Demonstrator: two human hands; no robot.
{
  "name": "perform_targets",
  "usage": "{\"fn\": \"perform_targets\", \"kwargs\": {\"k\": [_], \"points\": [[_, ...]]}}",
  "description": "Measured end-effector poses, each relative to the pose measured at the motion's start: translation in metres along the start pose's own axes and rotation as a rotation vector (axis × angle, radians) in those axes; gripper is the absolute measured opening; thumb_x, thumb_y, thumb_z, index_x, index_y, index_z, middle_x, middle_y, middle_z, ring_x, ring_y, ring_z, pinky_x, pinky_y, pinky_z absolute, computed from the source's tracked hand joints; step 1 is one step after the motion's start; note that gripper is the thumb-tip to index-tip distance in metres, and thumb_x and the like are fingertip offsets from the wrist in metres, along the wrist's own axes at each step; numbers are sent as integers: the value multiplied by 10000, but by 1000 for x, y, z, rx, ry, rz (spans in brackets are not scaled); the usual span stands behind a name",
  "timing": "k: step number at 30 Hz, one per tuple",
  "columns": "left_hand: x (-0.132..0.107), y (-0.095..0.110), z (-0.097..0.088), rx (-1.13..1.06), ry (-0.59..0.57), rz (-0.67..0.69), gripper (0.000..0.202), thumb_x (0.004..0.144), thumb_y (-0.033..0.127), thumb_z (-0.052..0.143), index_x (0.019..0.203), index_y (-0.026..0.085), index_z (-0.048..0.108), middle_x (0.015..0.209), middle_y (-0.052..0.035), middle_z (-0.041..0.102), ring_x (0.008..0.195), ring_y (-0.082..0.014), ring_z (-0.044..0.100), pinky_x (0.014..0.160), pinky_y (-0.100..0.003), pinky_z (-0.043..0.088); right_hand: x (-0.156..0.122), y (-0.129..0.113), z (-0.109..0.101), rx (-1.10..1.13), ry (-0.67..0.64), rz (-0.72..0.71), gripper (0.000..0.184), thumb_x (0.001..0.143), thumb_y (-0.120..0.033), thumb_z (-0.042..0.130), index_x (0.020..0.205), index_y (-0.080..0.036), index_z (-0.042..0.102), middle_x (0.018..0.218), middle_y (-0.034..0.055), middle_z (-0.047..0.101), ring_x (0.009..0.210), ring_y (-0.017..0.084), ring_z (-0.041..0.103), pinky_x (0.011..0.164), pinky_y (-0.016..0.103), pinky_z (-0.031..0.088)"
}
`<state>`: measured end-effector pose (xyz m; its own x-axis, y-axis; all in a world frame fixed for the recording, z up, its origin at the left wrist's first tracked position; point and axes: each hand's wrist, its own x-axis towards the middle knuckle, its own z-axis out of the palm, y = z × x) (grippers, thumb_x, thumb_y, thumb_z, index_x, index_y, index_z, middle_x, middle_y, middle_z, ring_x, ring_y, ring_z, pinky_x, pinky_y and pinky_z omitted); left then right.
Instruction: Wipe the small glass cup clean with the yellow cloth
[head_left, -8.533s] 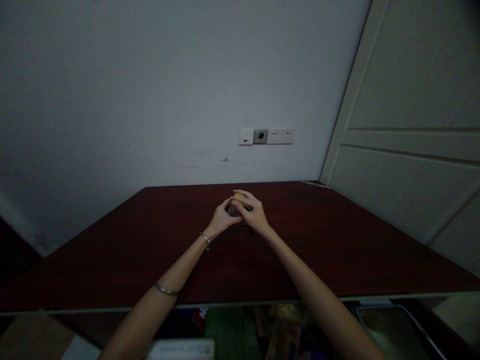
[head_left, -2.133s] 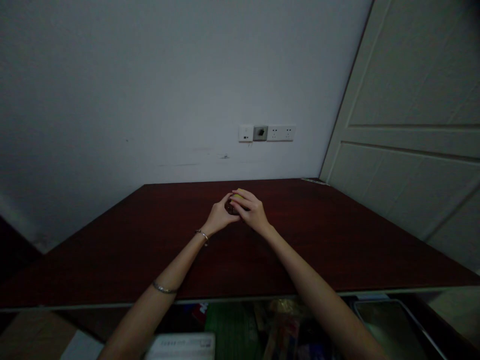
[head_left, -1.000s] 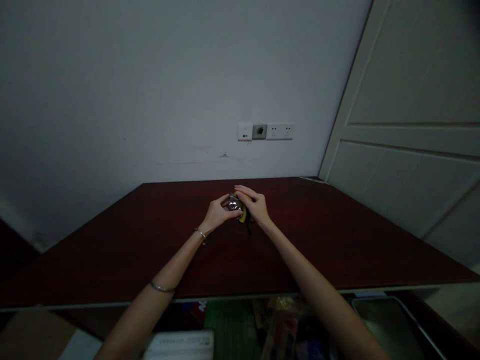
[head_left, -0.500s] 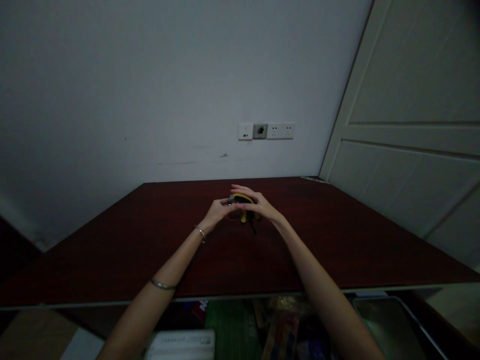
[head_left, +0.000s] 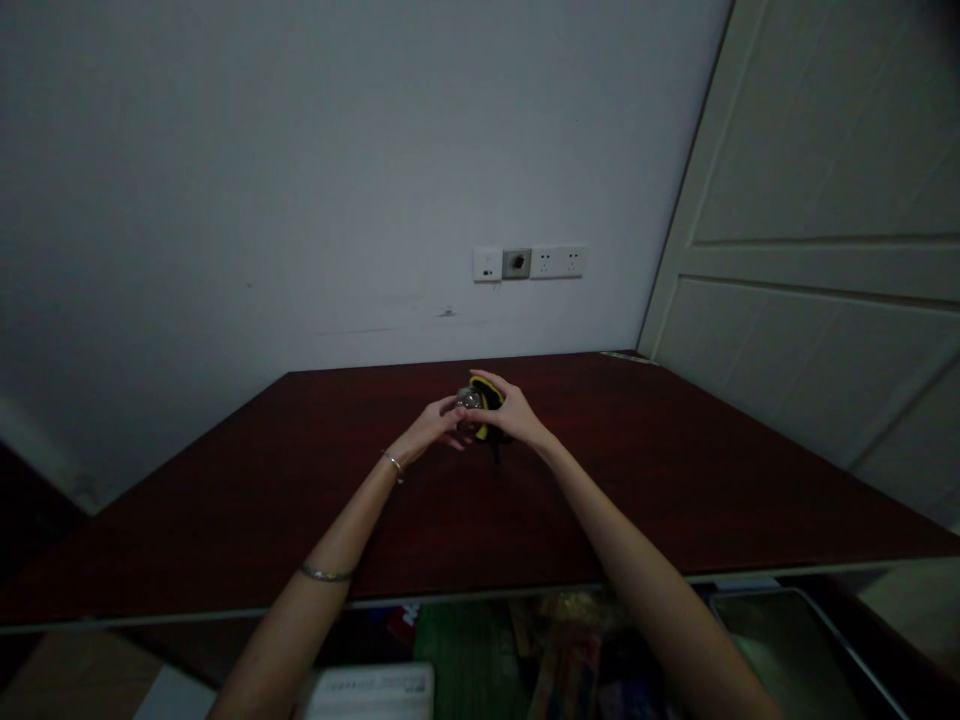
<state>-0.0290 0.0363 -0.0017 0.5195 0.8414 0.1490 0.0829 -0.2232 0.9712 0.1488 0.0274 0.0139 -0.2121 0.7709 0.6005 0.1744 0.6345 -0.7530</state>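
Over the middle of the dark red tabletop (head_left: 300, 480), both my hands come together. My left hand (head_left: 433, 428) is closed on a shiny, rounded, see-through or metallic object (head_left: 470, 400), whose exact kind is too small and dim to tell. Around a black pouch-like thing with a yellow edge (head_left: 487, 393), my right hand (head_left: 523, 415) is closed, thumb in front and fingers over the top. The shiny object sits against the pouch's yellow-rimmed side. A dark strap or cord (head_left: 496, 455) hangs below it.
Behind the table rises a pale wall with sockets (head_left: 556, 262). A white panelled door (head_left: 810, 350) stands at the right. Below the table's front edge are a white box (head_left: 371, 692), a green item (head_left: 469, 660) and a metal-rimmed tray (head_left: 806, 595).
The shiny object now shows more plainly between my hands, and the pouch has turned, its yellow edge facing left. My left fingers have spread lower beneath the object.
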Motion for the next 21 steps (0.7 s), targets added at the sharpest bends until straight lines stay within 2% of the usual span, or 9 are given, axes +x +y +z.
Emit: {"fn": "perform_targets", "kwargs": {"k": [2,4,7,12,16,18,21], "points": [[1,-1,-1,76,-20,54,722,678,433,663,1287,176,372,1154,-163,558,882,-223,622,680,-334,531,1,-1,1,53,29,98,689,552,-317,758,1185,-186,519,1119,95,597,1032,219,563,937,388,416],[3,-3,0,170,23,152,841,590,350,748,1308,193,341,1249,-156,496,1054,-255,547,832,-380,483,2,-4,3,104,37,155,683,543,-305,760,1172,-175,528,1102,95,610,1006,214,578,924,377,429],[6,-5,3,263,85,278,898,528,289,789,1297,175,338,1274,-145,476,1139,-253,484,957,-393,390,1,-6,5,131,25,183,669,555,-308,751,1170,-165,528,1105,98,613,1005,211,581,920,367,433],[4,-3,9,366,128,260,700,538,314,776,1144,129,479,1100,-117,594,1008,-233,561,891,-372,428,-2,0,6,63,-49,139,640,631,-374,705,1209,-192,500,1165,94,586,1052,215,559,942,381,414],[1,-1,11,409,194,261,777,513,325,781,1195,137,458,1112,-113,595,1023,-241,558,900,-376,421,0,8,7,53,-11,106,464,794,-457,517,1198,-229,522,1209,74,571,1114,206,528,986,392,374],[-1,1,12,409,227,271,827,496,316,788,1223,138,436,1126,-120,592,1036,-242,558,913,-380,415,2,10,9,82,41,79,423,831,-466,453,1164,-227,556,1195,67,586,1113,198,533,993,384,372],[-3,4,14,421,229,296,869,476,299,795,1244,146,419,1145,-121,588,1035,-234,564,923,-377,412,2,10,11,108,87,17,391,839,-460,443,1105,-222,603,1156,62,615,1085,198,556,972,378,401]]}}
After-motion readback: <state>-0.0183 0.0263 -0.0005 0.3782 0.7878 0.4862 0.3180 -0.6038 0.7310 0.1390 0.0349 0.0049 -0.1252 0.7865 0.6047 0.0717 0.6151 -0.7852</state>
